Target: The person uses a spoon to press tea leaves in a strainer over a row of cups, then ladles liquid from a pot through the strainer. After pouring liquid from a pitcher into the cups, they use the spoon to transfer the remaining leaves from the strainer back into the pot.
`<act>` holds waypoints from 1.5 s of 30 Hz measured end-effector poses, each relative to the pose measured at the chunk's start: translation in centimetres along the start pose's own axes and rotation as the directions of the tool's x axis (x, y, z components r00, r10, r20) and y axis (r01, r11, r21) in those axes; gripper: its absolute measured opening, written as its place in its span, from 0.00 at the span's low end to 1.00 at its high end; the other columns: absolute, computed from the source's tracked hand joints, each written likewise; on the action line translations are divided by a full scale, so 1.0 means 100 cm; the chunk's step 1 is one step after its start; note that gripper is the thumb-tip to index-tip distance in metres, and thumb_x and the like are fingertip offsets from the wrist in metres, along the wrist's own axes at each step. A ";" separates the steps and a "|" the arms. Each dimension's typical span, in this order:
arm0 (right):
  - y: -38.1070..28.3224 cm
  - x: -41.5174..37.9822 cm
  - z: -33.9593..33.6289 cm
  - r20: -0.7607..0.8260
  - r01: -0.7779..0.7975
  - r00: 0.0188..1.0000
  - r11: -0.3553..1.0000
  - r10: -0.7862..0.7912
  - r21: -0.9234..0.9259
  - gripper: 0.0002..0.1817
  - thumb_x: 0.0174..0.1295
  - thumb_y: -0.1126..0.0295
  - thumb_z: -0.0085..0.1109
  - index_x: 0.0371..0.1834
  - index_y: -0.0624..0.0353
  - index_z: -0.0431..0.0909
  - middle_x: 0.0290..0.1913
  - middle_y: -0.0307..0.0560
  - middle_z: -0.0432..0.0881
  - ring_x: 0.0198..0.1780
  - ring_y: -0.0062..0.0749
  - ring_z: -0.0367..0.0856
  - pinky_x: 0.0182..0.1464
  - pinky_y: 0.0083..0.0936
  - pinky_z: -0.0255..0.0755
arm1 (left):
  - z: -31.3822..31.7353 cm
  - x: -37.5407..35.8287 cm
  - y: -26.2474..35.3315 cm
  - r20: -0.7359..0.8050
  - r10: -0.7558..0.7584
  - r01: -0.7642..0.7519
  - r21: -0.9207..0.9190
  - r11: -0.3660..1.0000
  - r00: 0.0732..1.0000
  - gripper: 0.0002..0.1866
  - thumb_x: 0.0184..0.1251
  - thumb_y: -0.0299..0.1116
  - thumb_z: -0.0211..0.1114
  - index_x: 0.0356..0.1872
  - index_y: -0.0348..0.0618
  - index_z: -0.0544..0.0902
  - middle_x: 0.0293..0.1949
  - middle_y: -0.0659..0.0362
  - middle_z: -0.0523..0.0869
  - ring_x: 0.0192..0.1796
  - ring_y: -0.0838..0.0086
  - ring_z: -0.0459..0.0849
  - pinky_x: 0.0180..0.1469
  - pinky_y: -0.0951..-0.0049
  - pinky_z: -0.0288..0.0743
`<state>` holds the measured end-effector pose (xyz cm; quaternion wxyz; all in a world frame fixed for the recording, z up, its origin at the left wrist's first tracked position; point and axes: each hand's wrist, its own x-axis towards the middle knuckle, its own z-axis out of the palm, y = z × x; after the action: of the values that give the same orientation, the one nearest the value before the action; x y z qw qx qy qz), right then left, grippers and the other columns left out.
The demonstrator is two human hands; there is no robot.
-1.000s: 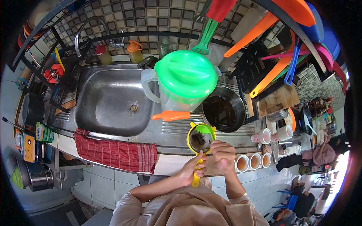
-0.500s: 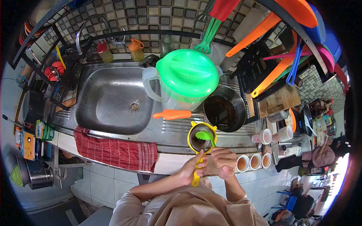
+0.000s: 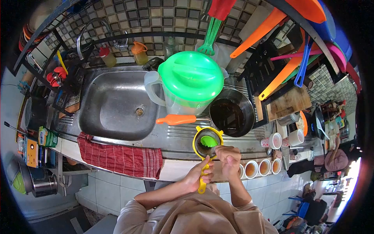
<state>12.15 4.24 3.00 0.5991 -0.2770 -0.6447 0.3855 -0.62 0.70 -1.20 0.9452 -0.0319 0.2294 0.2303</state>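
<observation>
My left hand [image 3: 199,175] is closed around the handle of a yellow strainer [image 3: 201,149], held level over the counter's front edge. Dark wet grounds or leaves lie in its mesh. A small green spoon [image 3: 209,141] rests with its bowl inside the strainer; my right hand [image 3: 229,160] grips its handle, which the fingers mostly hide. Just behind the strainer sits a saucepan [image 3: 232,113] with dark liquid and an orange handle pointing left. A clear pitcher with a green lid [image 3: 191,82] stands beside the pan.
Several white cups of orange-brown liquid [image 3: 251,169] line the counter edge near my right hand. Two more cups [image 3: 275,140] lie behind them. At left are a steel sink [image 3: 117,103] and a red cloth [image 3: 120,156]. Utensils hang from a rack at upper right; a person [image 3: 335,160] is far right.
My right hand has shifted slightly left and up, and the green spoon's bowl has turned and moved within the strainer. The left hand holds the strainer almost still.
</observation>
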 end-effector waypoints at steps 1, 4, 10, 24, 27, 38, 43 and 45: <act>0.001 0.001 -0.001 -0.018 -0.050 0.999 0.999 0.050 0.017 0.26 0.59 0.56 0.38 0.08 0.62 0.52 0.09 0.42 0.52 0.11 0.32 0.50 0.17 0.27 0.45 | 0.000 0.001 0.000 -0.005 -0.009 0.009 -0.001 1.000 1.000 0.18 0.64 0.55 0.47 0.30 0.51 0.65 0.17 0.72 0.57 0.16 0.87 0.53 0.17 0.86 0.47; 0.003 0.007 -0.004 -0.052 -0.166 0.985 0.986 0.167 0.018 0.25 0.57 0.56 0.38 0.08 0.62 0.51 0.09 0.42 0.51 0.12 0.31 0.49 0.18 0.27 0.43 | 0.001 -0.001 0.001 -0.005 -0.027 0.027 -0.006 1.000 1.000 0.18 0.64 0.55 0.46 0.29 0.52 0.65 0.17 0.72 0.57 0.16 0.87 0.53 0.17 0.86 0.47; 0.000 0.027 -0.004 0.233 -0.194 0.955 0.981 0.184 0.017 0.25 0.54 0.57 0.39 0.07 0.61 0.49 0.09 0.42 0.51 0.12 0.30 0.49 0.18 0.27 0.45 | -0.001 0.000 0.001 0.025 -0.033 0.033 -0.009 0.999 0.999 0.18 0.64 0.55 0.46 0.28 0.53 0.65 0.16 0.72 0.57 0.16 0.87 0.54 0.17 0.86 0.47; 0.009 0.004 0.011 -0.267 -0.216 0.944 0.975 0.193 -0.061 0.26 0.61 0.57 0.35 0.09 0.62 0.54 0.10 0.40 0.54 0.12 0.27 0.52 0.17 0.25 0.45 | 0.000 0.000 -0.001 -0.028 -0.017 0.015 -0.042 0.999 0.999 0.18 0.64 0.55 0.48 0.31 0.51 0.66 0.17 0.72 0.58 0.15 0.87 0.54 0.17 0.86 0.48; 0.010 0.008 0.003 -0.188 -0.198 0.963 0.980 0.195 0.002 0.26 0.61 0.57 0.35 0.09 0.62 0.54 0.10 0.40 0.54 0.12 0.27 0.52 0.18 0.25 0.45 | -0.001 0.000 -0.001 0.029 -0.011 0.012 -0.031 0.999 1.000 0.17 0.64 0.55 0.48 0.30 0.52 0.66 0.17 0.72 0.58 0.15 0.87 0.54 0.17 0.86 0.48; 0.004 0.011 0.013 0.141 -0.032 0.990 0.999 0.030 0.012 0.22 0.54 0.61 0.40 0.07 0.61 0.53 0.08 0.45 0.54 0.10 0.33 0.52 0.16 0.27 0.45 | 0.002 0.000 -0.002 -0.063 0.005 -0.005 -0.004 1.000 0.998 0.17 0.65 0.54 0.47 0.29 0.53 0.65 0.17 0.72 0.58 0.15 0.87 0.54 0.16 0.86 0.48; 0.008 0.001 0.024 -0.265 -0.031 0.964 0.998 0.016 -0.052 0.23 0.59 0.61 0.38 0.08 0.59 0.51 0.09 0.38 0.52 0.12 0.24 0.48 0.17 0.25 0.42 | 0.006 -0.003 0.000 -0.050 -0.001 0.001 -0.011 1.000 0.999 0.17 0.65 0.54 0.48 0.30 0.52 0.65 0.17 0.72 0.59 0.15 0.87 0.54 0.16 0.87 0.48; 0.009 -0.003 0.019 -0.317 -0.080 0.947 0.994 0.053 -0.073 0.23 0.60 0.61 0.36 0.08 0.60 0.52 0.10 0.39 0.54 0.12 0.25 0.50 0.17 0.25 0.44 | 0.006 -0.003 0.000 -0.046 -0.010 0.009 -0.022 1.000 0.999 0.17 0.64 0.54 0.48 0.30 0.52 0.65 0.17 0.72 0.59 0.15 0.88 0.54 0.16 0.87 0.47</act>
<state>10.21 4.17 2.13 0.6685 -0.3817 -0.5472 0.3286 -0.60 0.71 -0.58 0.9403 -0.0486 0.2484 0.2275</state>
